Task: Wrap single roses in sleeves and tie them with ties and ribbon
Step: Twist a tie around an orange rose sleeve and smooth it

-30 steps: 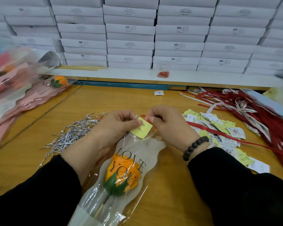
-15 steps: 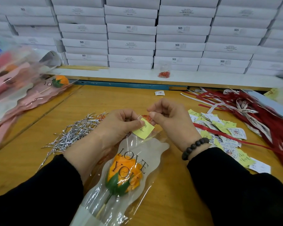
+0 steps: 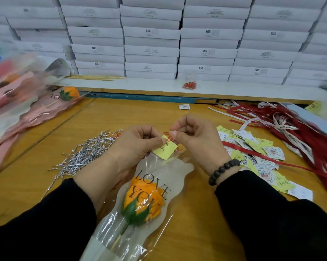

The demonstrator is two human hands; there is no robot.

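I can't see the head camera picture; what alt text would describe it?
Two hands, left and right, pinch a yellow tag and a red clip at the top of a clear sleeve holding an orange rose on a wooden table. Silver ties lie left, tags and red ribbons right, white boxes stacked behind.

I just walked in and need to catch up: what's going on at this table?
A person is finishing a single wrapped rose. The left hand pinches a yellow tag at the top of a clear "LOVE YOU" sleeve holding an orange rose, while the right hand pinches a small red clip at the tag's top edge. Silver twist ties lie to the left, more tags and red ribbons to the right, and wrapped roses are piled at far left.
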